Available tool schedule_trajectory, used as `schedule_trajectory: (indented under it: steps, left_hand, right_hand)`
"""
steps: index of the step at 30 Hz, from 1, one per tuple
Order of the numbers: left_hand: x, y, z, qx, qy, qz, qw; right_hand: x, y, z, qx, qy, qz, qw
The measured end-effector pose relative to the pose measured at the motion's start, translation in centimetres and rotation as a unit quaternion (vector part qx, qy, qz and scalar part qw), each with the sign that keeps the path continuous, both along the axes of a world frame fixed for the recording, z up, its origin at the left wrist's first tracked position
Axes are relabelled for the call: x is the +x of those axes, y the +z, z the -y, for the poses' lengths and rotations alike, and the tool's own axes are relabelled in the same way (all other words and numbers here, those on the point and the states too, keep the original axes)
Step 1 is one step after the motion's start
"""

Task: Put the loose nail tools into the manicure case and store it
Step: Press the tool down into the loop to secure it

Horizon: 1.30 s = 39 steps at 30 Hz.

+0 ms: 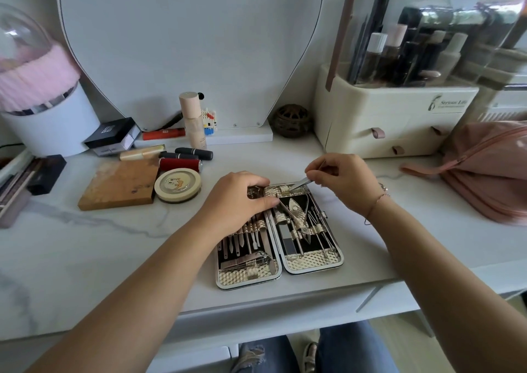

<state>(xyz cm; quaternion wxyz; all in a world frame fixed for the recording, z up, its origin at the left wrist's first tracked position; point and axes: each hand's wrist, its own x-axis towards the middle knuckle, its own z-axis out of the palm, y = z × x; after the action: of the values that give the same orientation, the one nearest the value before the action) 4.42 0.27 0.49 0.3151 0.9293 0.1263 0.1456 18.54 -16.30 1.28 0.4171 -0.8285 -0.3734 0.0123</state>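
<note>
An open manicure case (313,271) holds metal tools (245,260) on a white marble table (85,244). The left hand (236,198) rests on it, fingers together. The right hand (345,181) pinches tweezers (302,183).

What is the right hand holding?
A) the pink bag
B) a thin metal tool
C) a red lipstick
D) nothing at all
B: the right hand pinches a thin metal tool, its tip pointing down at the top edge of the open manicure case.
</note>
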Motion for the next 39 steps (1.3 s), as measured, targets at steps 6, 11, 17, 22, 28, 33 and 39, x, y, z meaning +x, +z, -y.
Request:
schedule_trajectory:
  steps: [6,11,17,22,28,33,39]
  left_hand:
    - [0.1,0.0,0.0,-0.006,0.001,0.003,1.000]
    - [0.1,0.0,0.1,-0.010,0.003,0.002,1.000]
    - [0.1,-0.1,0.1,-0.012,0.007,-0.002,1.000]
    - [0.2,-0.2,0.1,-0.015,0.006,0.003,1.000]
    - [0.3,-0.2,0.1,-0.022,0.006,0.012,1.000]
    - [0.5,-0.2,0.0,-0.035,0.025,0.018,0.999]
    - [1.3,0.1,0.0,-0.063,0.054,0.023,0.996]
  right_hand:
    - [0.0,-0.3,-0.9,-0.032,0.028,-0.017,0.999]
    - [-0.6,0.3,-1.4,-0.112,0.042,0.072,0.990]
    - [-1.0,1.4,-2.7,-0.238,0.078,0.150,0.956]
    - [-0.9,1.9,-3.2,-0.256,0.090,0.156,0.950]
    - [-0.7,1.1,-2.2,-0.153,0.100,0.067,0.981]
    - [0.1,0.9,-1.4,-0.131,0.122,0.012,0.984]
    - [0.6,0.9,-0.9,-0.082,0.093,0.006,0.992]
